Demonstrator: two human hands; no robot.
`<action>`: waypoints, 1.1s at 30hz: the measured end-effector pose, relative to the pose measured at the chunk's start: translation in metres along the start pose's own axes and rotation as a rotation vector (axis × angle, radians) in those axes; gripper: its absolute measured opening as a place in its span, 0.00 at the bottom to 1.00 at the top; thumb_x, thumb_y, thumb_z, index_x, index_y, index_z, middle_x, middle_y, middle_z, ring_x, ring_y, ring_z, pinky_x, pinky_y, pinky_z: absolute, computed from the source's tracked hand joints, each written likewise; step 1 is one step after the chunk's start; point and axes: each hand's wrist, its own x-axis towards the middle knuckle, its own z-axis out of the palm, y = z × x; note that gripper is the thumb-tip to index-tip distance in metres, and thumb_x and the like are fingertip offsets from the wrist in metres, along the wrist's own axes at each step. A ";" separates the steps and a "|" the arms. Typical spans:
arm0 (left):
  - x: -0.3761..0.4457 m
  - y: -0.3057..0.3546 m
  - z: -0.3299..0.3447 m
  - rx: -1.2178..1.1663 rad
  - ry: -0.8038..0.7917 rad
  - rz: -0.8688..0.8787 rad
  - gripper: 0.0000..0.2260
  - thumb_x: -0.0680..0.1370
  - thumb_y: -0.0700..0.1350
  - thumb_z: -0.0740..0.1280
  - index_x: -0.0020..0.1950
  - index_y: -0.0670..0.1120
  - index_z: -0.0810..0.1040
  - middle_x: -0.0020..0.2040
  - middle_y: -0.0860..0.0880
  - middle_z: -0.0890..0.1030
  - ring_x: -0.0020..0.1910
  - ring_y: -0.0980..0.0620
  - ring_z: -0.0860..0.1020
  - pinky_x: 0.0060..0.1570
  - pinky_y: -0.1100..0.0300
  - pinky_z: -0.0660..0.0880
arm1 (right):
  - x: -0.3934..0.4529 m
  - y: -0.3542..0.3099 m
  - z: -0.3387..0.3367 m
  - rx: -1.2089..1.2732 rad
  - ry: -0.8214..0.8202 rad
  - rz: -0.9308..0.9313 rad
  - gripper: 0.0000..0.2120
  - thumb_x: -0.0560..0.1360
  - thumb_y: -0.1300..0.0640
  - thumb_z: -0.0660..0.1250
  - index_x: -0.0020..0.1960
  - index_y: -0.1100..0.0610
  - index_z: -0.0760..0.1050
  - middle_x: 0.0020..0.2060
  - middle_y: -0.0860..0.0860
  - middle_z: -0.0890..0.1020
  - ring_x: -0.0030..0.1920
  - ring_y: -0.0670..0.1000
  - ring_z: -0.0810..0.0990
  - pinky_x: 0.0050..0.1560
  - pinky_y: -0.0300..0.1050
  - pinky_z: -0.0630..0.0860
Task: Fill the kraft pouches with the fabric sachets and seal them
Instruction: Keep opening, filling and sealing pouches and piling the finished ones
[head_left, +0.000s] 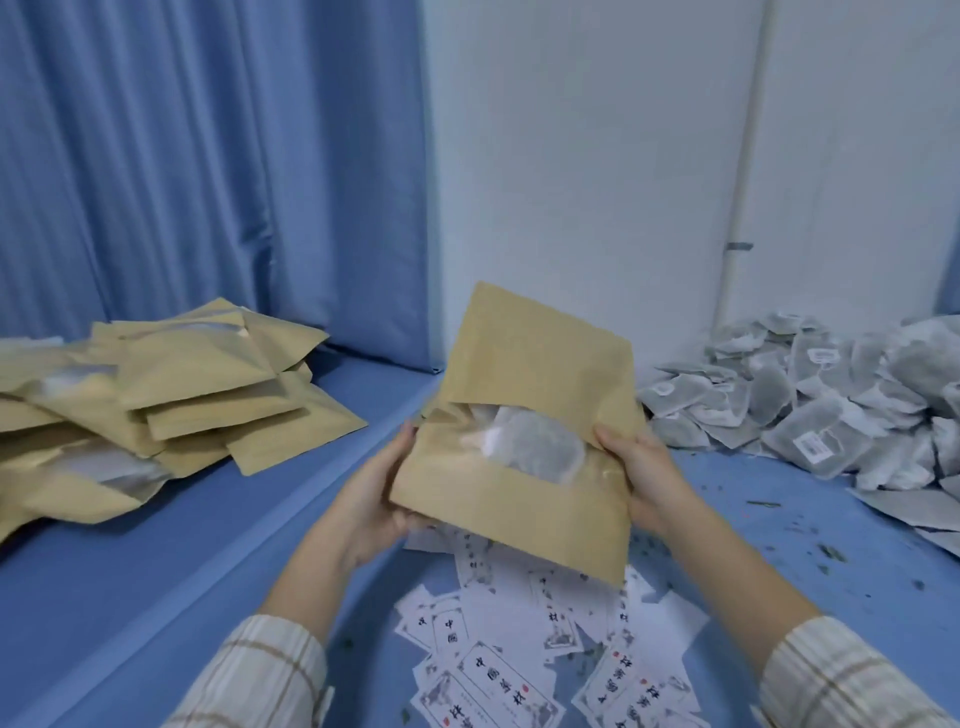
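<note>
A kraft pouch (524, 415) is held up in the air over the middle of the blue desk (218, 519), tilted so its far end leans away toward the white wall (587, 156). The left hand (382, 493) grips the pouch's left edge near the lower corner, thumb on the front face and fingers curled behind, and the right hand (636, 467) grasps the right edge beside the clear window, thumb pressed on the front. Through that window (519, 441) a grey-white fabric sachet (540, 444) shows inside the pouch; whether the pouch's mouth is sealed cannot be told from this angle. Directly below the pouch, on the desk near the person, lies a loose scatter of white printed label cards (498, 670) with dark characters and small red marks, overlapping one another. To the left sits a heap of kraft pouches (171, 395) — flat, stacked unevenly, some showing their shiny windows — well apart from the held one. To the right, against the wall, is a large pile of fabric sachets (810, 405), grey-green with small paper tags, and dark flecks of loose material (826, 551) speckle the desk in front of it. A blue curtain (208, 156) hangs behind the left heap, and a white pipe (743, 182) runs up the wall at the right. Both forearms wear cream sleeves (270, 670) with a faint brown check, pushed back from the wrists.
</note>
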 end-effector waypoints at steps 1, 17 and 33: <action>-0.001 0.000 -0.011 -0.138 -0.015 0.036 0.24 0.73 0.60 0.62 0.61 0.46 0.78 0.51 0.45 0.84 0.46 0.45 0.83 0.43 0.50 0.80 | 0.006 0.005 0.011 0.047 0.020 0.002 0.07 0.77 0.62 0.63 0.53 0.58 0.78 0.44 0.54 0.85 0.42 0.53 0.84 0.42 0.49 0.79; 0.061 0.016 -0.086 -0.562 0.318 0.081 0.21 0.83 0.52 0.53 0.66 0.39 0.71 0.63 0.36 0.74 0.58 0.40 0.75 0.50 0.51 0.72 | 0.112 0.121 0.295 -0.491 -0.391 0.283 0.20 0.75 0.39 0.57 0.55 0.53 0.71 0.47 0.53 0.76 0.53 0.54 0.77 0.57 0.50 0.72; 0.129 -0.027 -0.027 -0.439 0.360 -0.189 0.22 0.79 0.45 0.64 0.70 0.37 0.63 0.61 0.33 0.74 0.51 0.35 0.76 0.52 0.45 0.74 | 0.166 0.115 0.097 -1.914 -0.084 -0.393 0.33 0.77 0.38 0.53 0.74 0.55 0.53 0.68 0.52 0.68 0.66 0.55 0.66 0.65 0.50 0.60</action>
